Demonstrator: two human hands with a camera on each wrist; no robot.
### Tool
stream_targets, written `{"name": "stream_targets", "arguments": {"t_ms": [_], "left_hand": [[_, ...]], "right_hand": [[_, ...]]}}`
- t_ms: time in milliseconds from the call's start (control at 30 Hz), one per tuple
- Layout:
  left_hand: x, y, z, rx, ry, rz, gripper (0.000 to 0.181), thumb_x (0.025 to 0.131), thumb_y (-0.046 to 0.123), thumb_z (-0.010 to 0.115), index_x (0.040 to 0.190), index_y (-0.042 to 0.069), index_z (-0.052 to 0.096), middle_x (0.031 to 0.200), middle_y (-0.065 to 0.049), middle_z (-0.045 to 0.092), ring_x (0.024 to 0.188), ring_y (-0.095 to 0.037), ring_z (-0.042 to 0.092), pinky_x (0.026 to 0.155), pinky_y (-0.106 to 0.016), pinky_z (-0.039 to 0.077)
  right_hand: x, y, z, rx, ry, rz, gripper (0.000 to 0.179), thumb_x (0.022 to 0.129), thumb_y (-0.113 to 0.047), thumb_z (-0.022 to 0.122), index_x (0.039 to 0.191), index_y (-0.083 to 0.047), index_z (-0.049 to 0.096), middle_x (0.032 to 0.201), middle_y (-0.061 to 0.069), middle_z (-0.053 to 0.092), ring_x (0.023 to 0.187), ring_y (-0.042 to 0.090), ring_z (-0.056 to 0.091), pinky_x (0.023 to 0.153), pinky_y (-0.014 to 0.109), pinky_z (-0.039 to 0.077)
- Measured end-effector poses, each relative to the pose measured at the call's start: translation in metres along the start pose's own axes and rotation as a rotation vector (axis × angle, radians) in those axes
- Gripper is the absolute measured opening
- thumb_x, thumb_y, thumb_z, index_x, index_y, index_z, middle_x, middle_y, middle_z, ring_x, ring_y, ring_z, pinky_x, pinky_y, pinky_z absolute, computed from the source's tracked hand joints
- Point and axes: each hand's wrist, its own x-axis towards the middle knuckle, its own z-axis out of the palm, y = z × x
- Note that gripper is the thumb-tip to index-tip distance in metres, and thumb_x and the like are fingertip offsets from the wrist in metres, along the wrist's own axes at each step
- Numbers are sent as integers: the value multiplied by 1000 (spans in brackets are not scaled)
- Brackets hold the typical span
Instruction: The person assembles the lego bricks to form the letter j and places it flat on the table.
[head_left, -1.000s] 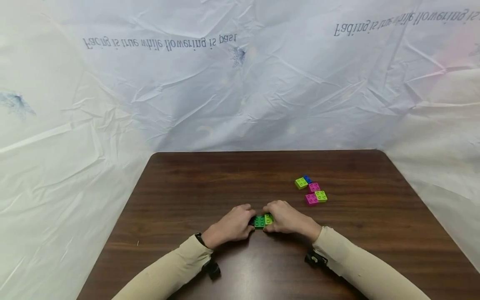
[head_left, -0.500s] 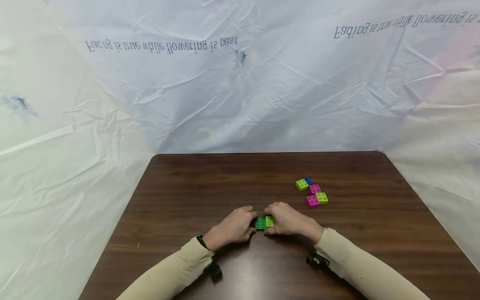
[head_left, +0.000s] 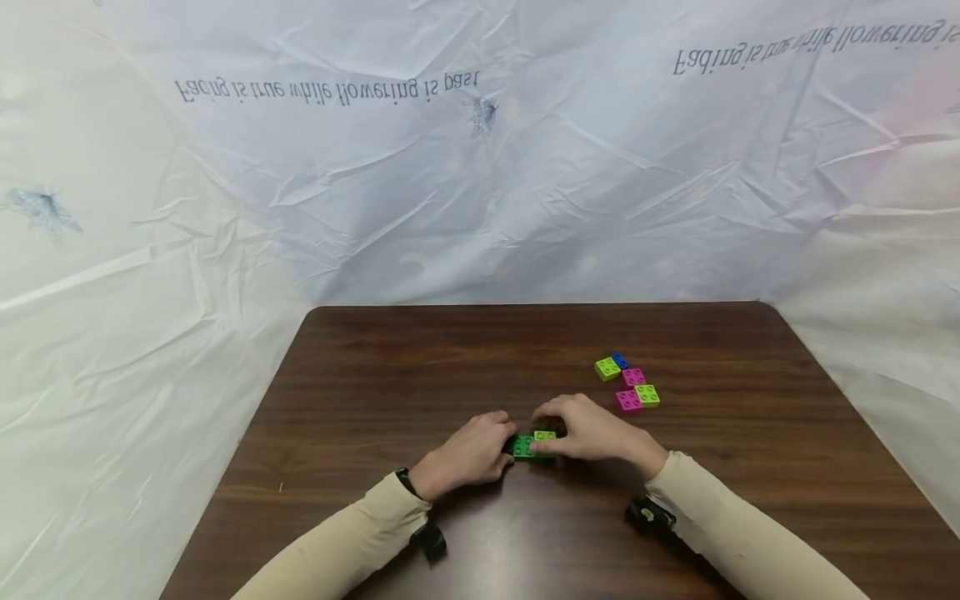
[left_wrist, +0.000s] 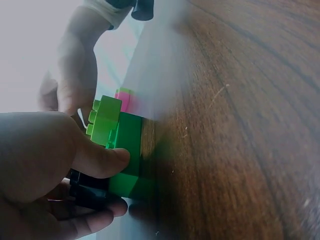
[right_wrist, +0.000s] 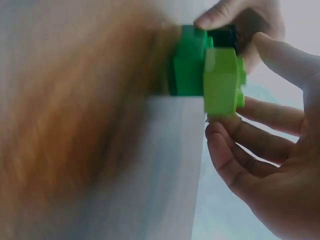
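Note:
My left hand pinches a small build of toy building bricks low over the table. In the left wrist view its thumb presses the side of the green brick, and its fingers lie round the black brick on top of one end. A lime brick sits on the green brick's other end, studs up. My right hand is spread loosely about the lime brick. In the right wrist view its thumb stands apart from the lime brick, while its fingertips are close by the brick's far end.
Beyond my right hand lies a cluster of bricks: a lime brick, a blue brick, a magenta brick, a second magenta brick and another lime brick. White sheeting hangs behind the brown table.
My right hand has loosened from the lime brick and shifted a little to the right, its thumb and fingers spreading. The left hand keeps its hold on the build.

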Motion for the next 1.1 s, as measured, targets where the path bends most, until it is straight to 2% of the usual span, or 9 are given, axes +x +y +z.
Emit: {"name": "stream_targets", "arguments": {"t_ms": [167,300,633,900,1100], "left_hand": [[0,1,1,0,-8,-18,20,88,23,72,104,13,67,92,1,57,80,-11,58,69,-24,50],[0,0,1,-4,-6,-24,21,88,24,72,104,12,67,93,1,57,79,-11,58,67,-24,50],[-2,2,0,-13,-6,-30,25,88,24,72,110,12,67,96,0,58,82,-10,58,68,-23,50],[-2,2,1,-2,15,-21,28,88,25,72,112,11,68,96,1,58,80,-8,56,67,-22,50],[-2,2,3,-2,14,-23,28,88,25,72,112,11,67,97,1,59,81,-8,56,67,-22,49]], "right_hand": [[-2,9,-9,33,90,34,49,93,-49,60,116,-7,68,105,2,71,89,9,65,76,31,54],[-3,15,-17,54,123,79,46,94,-44,62,116,-5,67,103,3,70,87,9,65,75,31,55],[-10,29,-42,8,231,131,39,91,-35,68,117,-6,67,107,10,70,91,19,67,76,38,55],[-15,46,-52,-20,262,197,38,90,-36,69,118,-10,67,104,5,71,88,15,67,75,35,54],[-16,53,-55,-33,295,203,39,89,-35,71,116,-8,68,107,12,71,88,21,67,75,38,54]]}}
